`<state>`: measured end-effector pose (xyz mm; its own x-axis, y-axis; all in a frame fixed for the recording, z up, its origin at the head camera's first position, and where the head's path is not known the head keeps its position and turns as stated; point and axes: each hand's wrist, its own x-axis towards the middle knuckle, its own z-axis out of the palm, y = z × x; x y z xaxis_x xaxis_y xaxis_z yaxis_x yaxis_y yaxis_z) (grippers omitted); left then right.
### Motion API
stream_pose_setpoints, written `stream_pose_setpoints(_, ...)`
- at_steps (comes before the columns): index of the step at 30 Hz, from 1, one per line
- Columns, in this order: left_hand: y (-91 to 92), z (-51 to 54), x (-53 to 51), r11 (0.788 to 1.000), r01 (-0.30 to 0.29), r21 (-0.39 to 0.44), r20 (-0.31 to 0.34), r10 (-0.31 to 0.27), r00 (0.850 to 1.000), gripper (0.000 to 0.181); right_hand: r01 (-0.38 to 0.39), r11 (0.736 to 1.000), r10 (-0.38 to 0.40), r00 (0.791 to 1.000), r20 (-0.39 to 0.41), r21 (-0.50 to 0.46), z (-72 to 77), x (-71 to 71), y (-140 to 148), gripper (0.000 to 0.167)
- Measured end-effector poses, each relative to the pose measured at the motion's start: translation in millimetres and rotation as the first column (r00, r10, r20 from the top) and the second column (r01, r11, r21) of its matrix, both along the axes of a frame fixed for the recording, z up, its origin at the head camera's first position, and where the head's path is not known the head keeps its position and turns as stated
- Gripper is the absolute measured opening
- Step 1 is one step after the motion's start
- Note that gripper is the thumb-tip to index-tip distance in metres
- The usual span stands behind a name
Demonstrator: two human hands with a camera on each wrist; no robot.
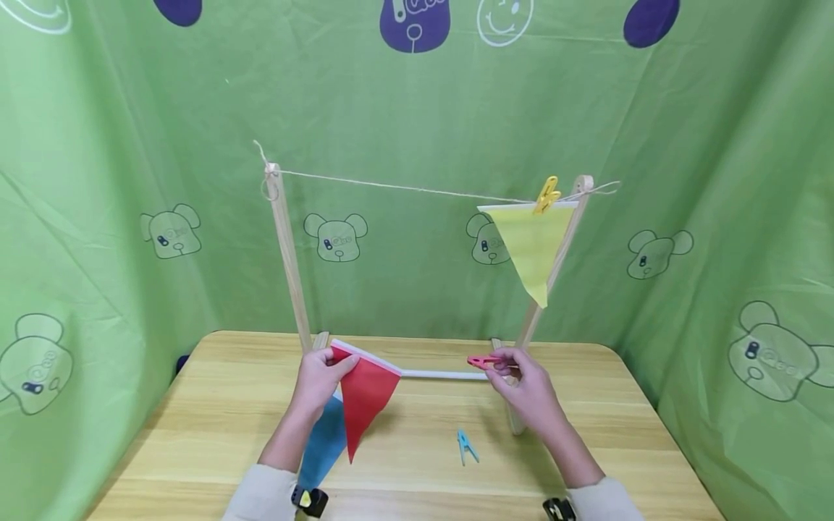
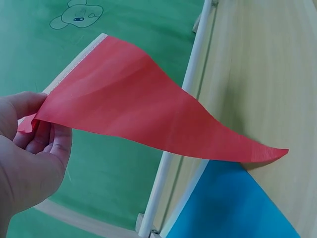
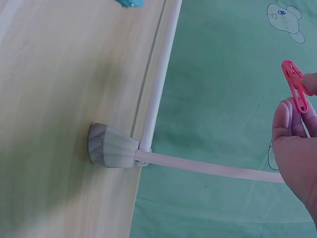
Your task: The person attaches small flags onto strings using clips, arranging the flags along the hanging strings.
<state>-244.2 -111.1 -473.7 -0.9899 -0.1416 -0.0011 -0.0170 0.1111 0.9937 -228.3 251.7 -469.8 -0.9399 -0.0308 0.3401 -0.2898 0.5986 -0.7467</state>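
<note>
From my end, the head view puts both hands at mid-frame, just below the middle. My feed of the left hand (image 1: 319, 378) has its thumb and fingers closed in a pinch, with only fabric between them: they have hold of the red pennant (image 1: 371, 394) by 1 end of its white-banded edge. That pennant hangs left of centre, its tip pointing toward the bottom of the frame; in the left wrist view it spreads rightward from the fingertips across the picture's middle.

Right of centre, the right hand (image 1: 531, 387) pinches a pink clothespin (image 1: 481, 361) between thumb and fingers, the pin's free end toward the left. At the right wrist, I see that pin near the right edge.

On the wooden table (image 1: 404, 488), a blue pennant (image 1: 323, 445) lies at lower left, partly hidden behind the red pennant and left arm. A blue clothespin (image 1: 465, 445) sits at lower centre. Between 2 wooden posts (image 1: 289, 253), a string (image 1: 391, 186) runs across the upper middle; near its right end, a yellow clip (image 1: 547, 195) holds up the yellow pennant (image 1: 531, 246). A white rod (image 1: 443, 375) shows between the hands, and printed green cloth (image 1: 417, 289) fills the background.
</note>
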Motion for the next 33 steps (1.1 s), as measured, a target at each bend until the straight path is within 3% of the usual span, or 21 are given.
stream_pose_setpoints(10, 4.0, 8.0, -4.8, 1.0, 0.014, 0.013, 0.042, -0.014, 0.999, 0.034, -0.058, 0.997, 0.053, 0.996, -0.074, -0.059, 14.4, -2.9, -2, 0.035)
stream_pose_setpoints(17, 8.6, 18.4, -8.3, 1.0, 0.017, 0.017, -0.013, -0.017, 1.0, 0.032, -0.06, 0.997, 0.056, 0.995, -0.076, -0.046, 23.4, -4.7, -3, 0.03)
stream_pose_setpoints(33, 20.2, 38.8, -12.8, 0.999, 0.008, 0.048, -0.068, -0.005, 0.998, 0.027, -0.112, 0.989, 0.099, 0.987, -0.124, -0.099, 45.2, -8.7, -10, 0.033)
